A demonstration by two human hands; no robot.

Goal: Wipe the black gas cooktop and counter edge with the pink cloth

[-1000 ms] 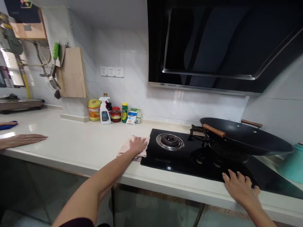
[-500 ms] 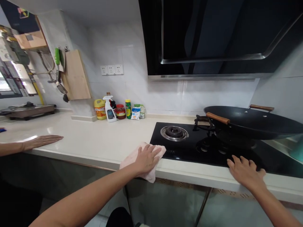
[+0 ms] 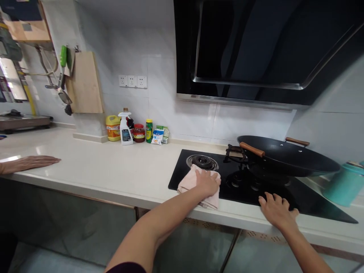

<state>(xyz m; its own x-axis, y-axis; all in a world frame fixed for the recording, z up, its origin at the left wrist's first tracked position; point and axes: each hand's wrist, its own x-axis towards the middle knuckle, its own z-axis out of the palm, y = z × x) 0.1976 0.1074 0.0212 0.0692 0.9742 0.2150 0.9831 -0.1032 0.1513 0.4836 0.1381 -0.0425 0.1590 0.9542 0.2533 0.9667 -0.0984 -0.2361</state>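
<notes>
A person's left hand (image 3: 207, 183) lies spread over a pink cloth (image 3: 188, 180) at the front of a stove (image 3: 244, 196), apparently pressing it flat; well apart, the empty right hand (image 3: 278, 209) rests splayed at the edge, perhaps for balance.

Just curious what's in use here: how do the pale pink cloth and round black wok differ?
The pale pink fabric cloth is limp and rumpled; the round black wok is bowl-shaped with wooden handles. The cloth is much smaller than the wok. The cloth lies under the person's left hand; no hand touches the wok. Both are over the flat black cooktop.
</notes>
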